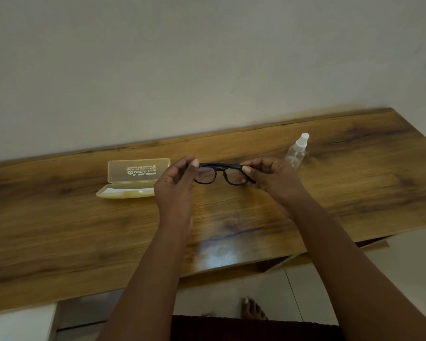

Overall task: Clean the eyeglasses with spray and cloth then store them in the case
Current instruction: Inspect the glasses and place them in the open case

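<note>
Black-framed eyeglasses (219, 172) hang above the wooden table, held at both ends. My left hand (175, 185) pinches the left end of the frame, my right hand (271, 175) pinches the right end. A translucent yellowish case (133, 179) lies open on the table to the left of my hands, lid tilted up with printed text on it. A clear spray bottle (296, 151) with a white nozzle stands just behind my right hand. I see no cloth; something pale lies inside the case.
The wooden table (84, 230) runs along a plain pale wall (207, 57). Its near edge crosses the lower view, with white floor tiles and a bare foot (252, 308) below it.
</note>
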